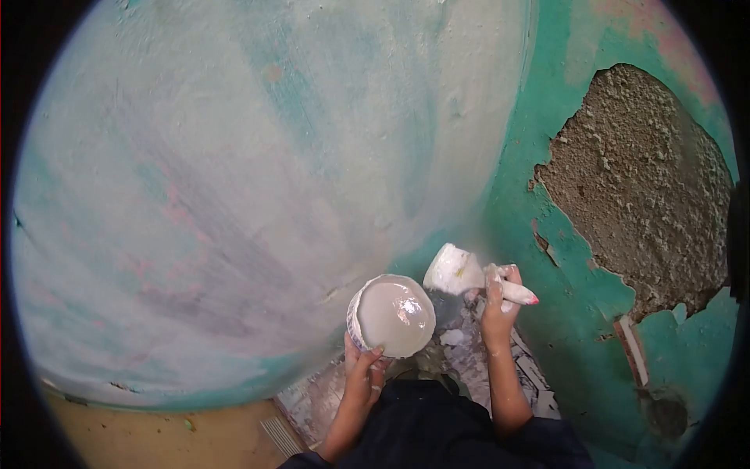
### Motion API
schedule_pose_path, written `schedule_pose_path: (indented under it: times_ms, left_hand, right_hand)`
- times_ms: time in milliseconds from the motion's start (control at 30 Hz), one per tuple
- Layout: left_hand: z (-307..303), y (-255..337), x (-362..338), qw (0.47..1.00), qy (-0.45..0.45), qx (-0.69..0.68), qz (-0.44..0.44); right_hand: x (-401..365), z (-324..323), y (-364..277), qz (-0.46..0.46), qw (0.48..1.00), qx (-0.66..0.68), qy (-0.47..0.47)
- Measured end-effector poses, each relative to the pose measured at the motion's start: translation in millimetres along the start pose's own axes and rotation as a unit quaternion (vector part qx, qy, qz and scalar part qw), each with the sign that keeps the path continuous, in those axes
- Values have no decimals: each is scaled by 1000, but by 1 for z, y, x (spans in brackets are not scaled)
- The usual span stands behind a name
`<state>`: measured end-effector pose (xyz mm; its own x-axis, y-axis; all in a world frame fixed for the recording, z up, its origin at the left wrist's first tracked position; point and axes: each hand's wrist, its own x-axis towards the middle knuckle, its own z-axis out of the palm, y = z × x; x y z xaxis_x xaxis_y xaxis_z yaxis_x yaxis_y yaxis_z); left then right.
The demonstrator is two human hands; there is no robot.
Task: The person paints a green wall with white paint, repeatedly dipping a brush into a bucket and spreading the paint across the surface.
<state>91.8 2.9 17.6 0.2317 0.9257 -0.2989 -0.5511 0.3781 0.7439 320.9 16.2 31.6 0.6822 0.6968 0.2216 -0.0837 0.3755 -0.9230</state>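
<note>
My left hand (364,370) grips a round tub (392,316) from below and the left side, with its thumb on the rim. Pale, glossy paint lies inside the tub. To the right, my right hand (498,305) is closed around the handle of a wide brush (455,270). White paint coats the brush head, which points left, a little above and to the right of the tub and apart from it. The pinkish-red end of the handle sticks out on the right.
A wall (266,195) with streaky whitish paint over green fills the left and centre. The green wall (562,313) on the right has a large rough bare patch (641,180). Below lies a paint-spattered, littered floor (316,399), with a tan surface (172,438) at lower left.
</note>
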Motion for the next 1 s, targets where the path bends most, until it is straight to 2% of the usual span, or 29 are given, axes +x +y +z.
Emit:
schedule_pose_path:
  times_ms: [33, 67, 133, 200, 233, 300, 333, 467, 767, 900, 967, 1000]
  left_hand:
    - [4, -5, -5, 1000, -5, 4, -2]
    - [7, -10, -11, 1000, 0, -2, -2]
    - [12, -20, -22, 999, -8, -25, -38]
    - [21, -28, -33, 999, -5, -15, -34]
    - [25, -31, -39, 999, -7, 0, -32]
    - [32, -39, -49, 999, -4, 4, -32]
    - [36, -43, -53, 999, -6, 12, -34]
    - [49, -52, -71, 999, 13, 17, -49]
    - [58, -70, -87, 999, -4, 14, -32]
    - [64, -76, -90, 999, 0, 5, -50]
    - [66, -78, -90, 998, -4, 1, -60]
    - [67, -79, -90, 998, -9, -5, -58]
  right_hand:
    - [-6, -9, -12, 0, 1000, -4, -28]
    - [-12, -13, -24, -47, 996, -78, -25]
    - [-20, -30, -31, -52, 988, -129, -67]
    - [-26, -45, -27, -65, 976, -183, -104]
    - [-30, -51, -26, -63, 975, -184, -109]
    - [-35, -62, -26, -11, 952, -240, -187]
    - [-36, -61, -31, 7, 946, -265, -189]
    - [-41, -73, -37, -10, 927, -295, -230]
    - [-41, -100, -44, 22, 937, -275, -214]
    - [-39, -120, -42, 0, 940, -252, -231]
    - [-42, -130, -37, 39, 981, -133, -134]
    - [-47, -132, -37, 101, 990, -75, -66]
